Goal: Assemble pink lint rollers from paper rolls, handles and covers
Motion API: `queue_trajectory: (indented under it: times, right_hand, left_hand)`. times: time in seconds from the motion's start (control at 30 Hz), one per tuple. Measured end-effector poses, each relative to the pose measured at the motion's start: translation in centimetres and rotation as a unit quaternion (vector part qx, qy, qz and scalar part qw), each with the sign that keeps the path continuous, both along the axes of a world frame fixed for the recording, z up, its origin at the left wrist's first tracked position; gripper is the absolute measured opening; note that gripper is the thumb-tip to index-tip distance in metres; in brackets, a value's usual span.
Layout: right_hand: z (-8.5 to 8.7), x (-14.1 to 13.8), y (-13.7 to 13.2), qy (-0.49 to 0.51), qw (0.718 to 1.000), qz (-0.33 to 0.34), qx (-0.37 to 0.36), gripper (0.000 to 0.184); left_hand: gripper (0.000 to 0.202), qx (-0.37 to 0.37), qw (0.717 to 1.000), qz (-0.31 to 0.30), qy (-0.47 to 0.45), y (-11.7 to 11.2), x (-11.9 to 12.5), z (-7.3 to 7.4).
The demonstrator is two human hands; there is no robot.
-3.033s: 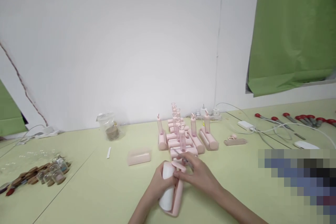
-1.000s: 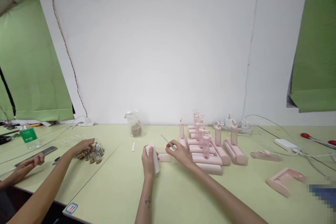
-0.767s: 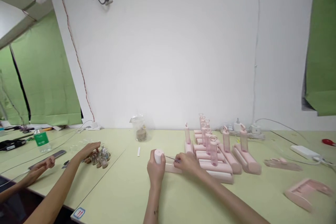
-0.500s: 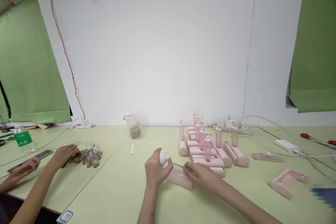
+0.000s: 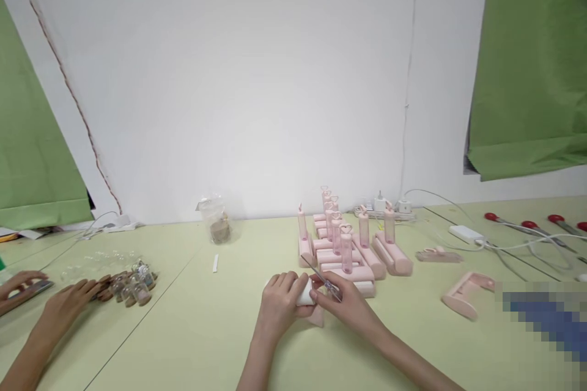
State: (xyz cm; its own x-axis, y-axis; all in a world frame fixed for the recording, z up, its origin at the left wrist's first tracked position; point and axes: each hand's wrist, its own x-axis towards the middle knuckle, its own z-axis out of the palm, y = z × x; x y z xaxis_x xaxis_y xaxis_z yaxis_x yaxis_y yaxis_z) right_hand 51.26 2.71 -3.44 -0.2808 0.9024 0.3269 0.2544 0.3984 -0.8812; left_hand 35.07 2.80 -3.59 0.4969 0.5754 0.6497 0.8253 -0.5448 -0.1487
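My left hand is wrapped round a small white rounded piece, mostly hidden by the fingers. A thin metal tool is pinched in my right hand; it points up and to the left, and its exact kind is not clear. Fingers of the right hand also touch the white piece's right end. Below the hands, a flat pale pink piece lies partly covered on the table. Just behind stand several pink cylinder-shaped bases and upright translucent pink tubes with heart-shaped loops on top.
To the right lie a pink bracket-like shell, a clear pinkish strip, a white adapter with cables and red-handled tools. A plastic bag and white strip lie left. Another person's hand touches small glass domes.
My view has turned right. The tool's tip has swung from the white piece to point upward, and my right fingers have come to the white piece, now more covered by my left hand.
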Motion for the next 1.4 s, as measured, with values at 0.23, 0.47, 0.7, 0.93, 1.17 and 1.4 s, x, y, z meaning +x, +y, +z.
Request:
queue_trajectory:
  times: [0.23, 0.47, 0.7, 0.93, 1.17, 1.4]
  right_hand:
    - [-0.5, 0.3, 0.5, 0.033, 0.999, -0.031, -0.019, 0.031]
    - [0.6, -1.4, 2.3, -0.011, 0.998, -0.047, 0.041, 0.023]
    - [0.2, -3.8, 1.9, -0.183, 0.979, -0.077, 0.047, 0.018]
    - [0.1, -0.6, 0.9, -0.147, 0.984, -0.054, 0.084, 0.018]
    - [0.1, 3.7, -1.0, -0.009, 0.996, -0.083, 0.02, 0.024]
    - [0.1, 4.4, -2.1, 0.016, 0.996, -0.08, 0.027, 0.027]
  left_hand:
    - [0.033, 0.033, 0.999, 0.001, -0.032, 0.4, -0.7, -0.1]
    - [0.039, 0.031, 0.95, 0.173, -0.257, 1.4, -3.0, 0.0]
    - [0.036, -0.068, 0.843, 0.242, -0.476, 1.5, -3.4, 0.4]
    - [0.033, -0.101, 0.888, 0.146, -0.423, 1.4, -2.6, -0.1]
    - [0.039, -0.118, 0.987, -0.067, -0.081, 0.5, -0.5, -0.5]
    - [0.039, -0.212, 0.972, -0.073, -0.063, -0.6, 0.9, -0.7]
